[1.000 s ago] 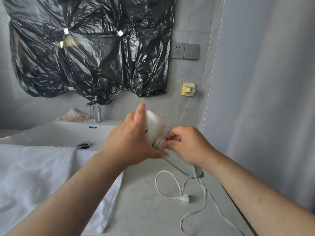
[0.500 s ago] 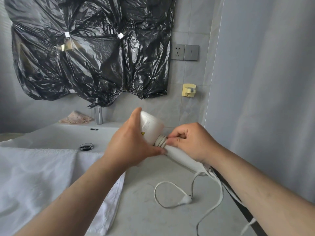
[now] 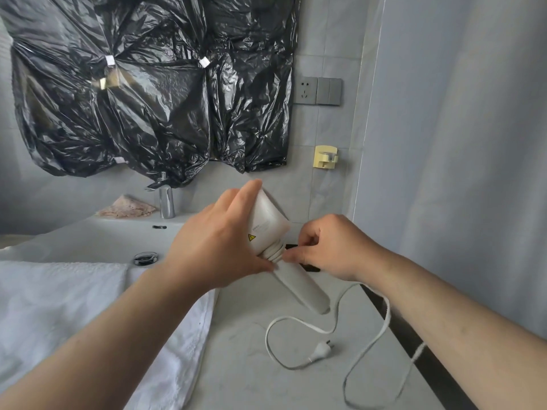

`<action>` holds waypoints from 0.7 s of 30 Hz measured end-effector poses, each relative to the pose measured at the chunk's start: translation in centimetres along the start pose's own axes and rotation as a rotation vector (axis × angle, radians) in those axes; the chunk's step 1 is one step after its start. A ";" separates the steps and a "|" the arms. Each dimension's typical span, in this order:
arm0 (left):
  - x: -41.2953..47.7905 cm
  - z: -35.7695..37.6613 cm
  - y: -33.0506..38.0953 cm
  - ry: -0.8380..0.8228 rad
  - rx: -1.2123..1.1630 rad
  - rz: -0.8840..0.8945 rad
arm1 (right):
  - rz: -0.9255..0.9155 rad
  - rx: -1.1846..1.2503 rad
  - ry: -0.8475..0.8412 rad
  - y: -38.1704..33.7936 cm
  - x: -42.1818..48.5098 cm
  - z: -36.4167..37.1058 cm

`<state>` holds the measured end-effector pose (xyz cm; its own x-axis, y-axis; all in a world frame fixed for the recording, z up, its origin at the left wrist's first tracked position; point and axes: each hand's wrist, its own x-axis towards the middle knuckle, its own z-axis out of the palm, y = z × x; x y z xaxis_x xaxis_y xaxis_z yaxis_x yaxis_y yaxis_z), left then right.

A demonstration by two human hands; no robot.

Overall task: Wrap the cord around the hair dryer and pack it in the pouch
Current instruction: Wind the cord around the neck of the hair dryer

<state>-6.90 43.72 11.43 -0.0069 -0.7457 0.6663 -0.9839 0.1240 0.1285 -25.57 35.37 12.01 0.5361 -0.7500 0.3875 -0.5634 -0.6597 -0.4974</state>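
Note:
A white hair dryer point(image 3: 268, 224) is held above the counter, its handle point(image 3: 302, 287) pointing down and to the right. My left hand point(image 3: 219, 241) grips the dryer's body. Several turns of the white cord lie wound around the joint of body and handle. My right hand point(image 3: 334, 248) pinches the cord against that joint. The loose cord point(image 3: 381, 332) trails from my right hand over the counter edge and loops back to the plug point(image 3: 321, 350), which lies on the counter. No pouch is in view.
A white towel point(image 3: 88, 315) covers the counter's left part, in front of the sink point(image 3: 97, 241) with its drain point(image 3: 146, 258) and chrome tap point(image 3: 166, 202). Black plastic point(image 3: 154, 84) covers the wall; a socket point(image 3: 306, 90) and yellow hook point(image 3: 325, 156) sit on the tiles. A curtain point(image 3: 458, 143) hangs at right.
My right hand has come off the handle and moved around to the joint with the cord. The handle now shows bare, and the loose cord and plug have shifted on the counter.

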 end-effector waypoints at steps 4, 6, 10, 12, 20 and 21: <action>0.5 -0.6 -0.1 -0.058 0.080 0.092 | 0.039 -0.141 -0.025 -0.2 -0.1 -0.4; 0.6 -0.7 -0.5 -0.078 -0.027 0.055 | 0.014 -0.060 -0.024 -0.1 -0.2 -0.5; 0.4 -0.2 -1.2 -0.024 -0.370 -0.065 | -0.045 0.412 -0.171 0.3 0.1 -0.6; 0.3 0.2 -1.4 -0.006 -0.485 -0.098 | -0.017 0.702 -0.260 0.7 0.0 -0.3; 0.5 1.7 -1.5 0.094 -0.862 -0.194 | 0.050 1.312 -0.263 1.7 0.6 1.5; 0.5 1.8 -1.6 0.110 -0.897 -0.216 | 0.073 1.408 -0.251 1.9 0.6 2.1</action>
<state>-5.70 41.95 10.22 0.2221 -0.7512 0.6216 -0.4559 0.4836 0.7472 -25.01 33.79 9.67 0.7124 -0.6530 0.2570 0.4078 0.0872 -0.9089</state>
